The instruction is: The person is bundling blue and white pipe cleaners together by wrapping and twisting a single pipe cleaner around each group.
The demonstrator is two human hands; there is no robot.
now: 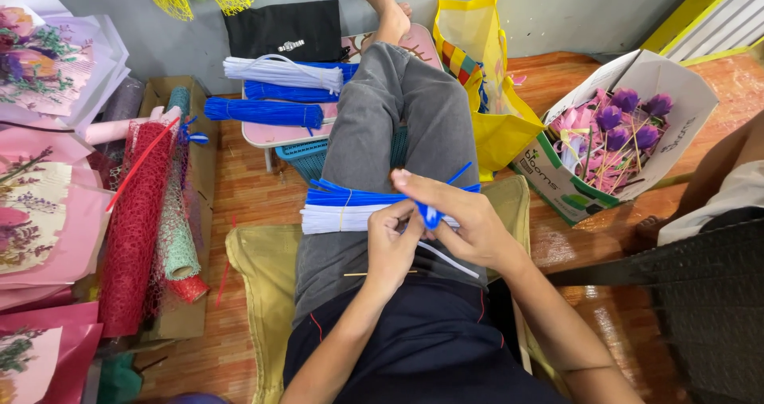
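Bending a blue stem [430,213] between both hands is the step that I judge to be in hand. The right hand [469,225] pinches the stem between thumb and forefinger, with one blue end pointing up and to the right. The left hand [391,249] has its fingers pressed together around the lower part of the same stem, touching the right hand. Both hands work over the lap, just near of a blue bundle [350,196] and a white bundle [342,219] that lie across the grey trousers. A thin stick [374,274] rests on the lap under the left hand.

Far on a low surface [267,136] lie more blue and white bundles. At the left stands a red mesh roll [134,229] beside pink paper, and at the right a box [613,133] holds purple and pink flowers.

In my judgement the next move needs a firm pinch at the fold while the other hand turns the free end, so the shape does not spring open.
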